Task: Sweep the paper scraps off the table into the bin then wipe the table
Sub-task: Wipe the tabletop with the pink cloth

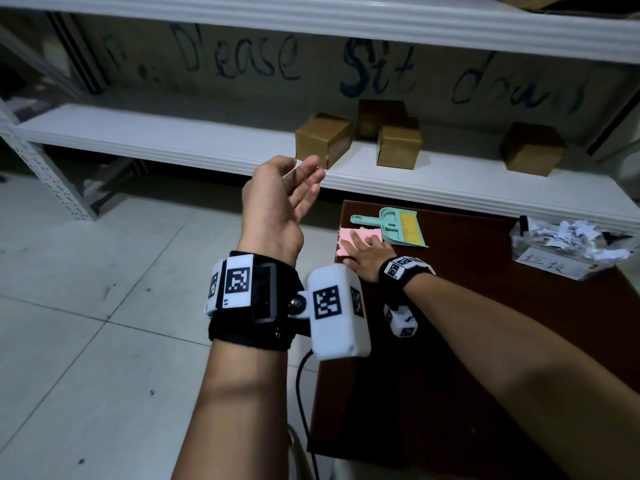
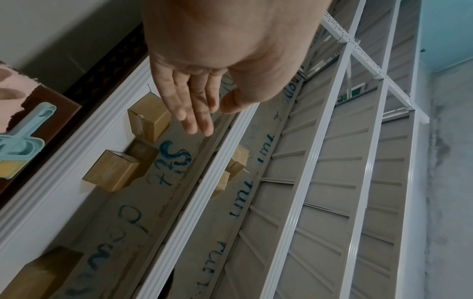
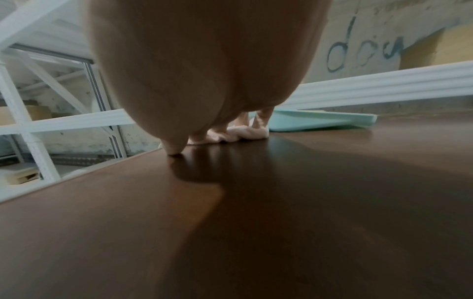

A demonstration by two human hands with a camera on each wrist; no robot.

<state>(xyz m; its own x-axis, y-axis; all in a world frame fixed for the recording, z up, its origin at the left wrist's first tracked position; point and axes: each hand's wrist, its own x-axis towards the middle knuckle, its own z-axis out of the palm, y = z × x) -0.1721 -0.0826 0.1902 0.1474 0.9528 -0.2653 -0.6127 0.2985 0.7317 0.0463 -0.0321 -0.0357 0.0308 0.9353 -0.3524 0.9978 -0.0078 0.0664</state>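
At table (image 1: 485, 341) 11 o'clock corner | right hand (image 1: 369, 252) presses flat on pink cloth (image 1: 346, 239) | left hand (image 1: 280, 202) raised, fingers relaxed, empty | dustpan (image 1: 398, 226) at cloth's 2 o'clock

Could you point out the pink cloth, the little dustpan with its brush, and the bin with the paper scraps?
pink cloth (image 1: 348, 237): head view, bare left part beside the pressing hand.
dustpan with brush (image 1: 391, 226): head view, green pan body.
bin (image 1: 540, 261): head view, labelled front wall.

Right hand (image 1: 369, 252) covers part of the pink cloth (image 1: 346, 239). Bin (image 1: 568, 251) cut off at the head view's right edge; label characters illegible. Cardboard writing's first letters blurred.
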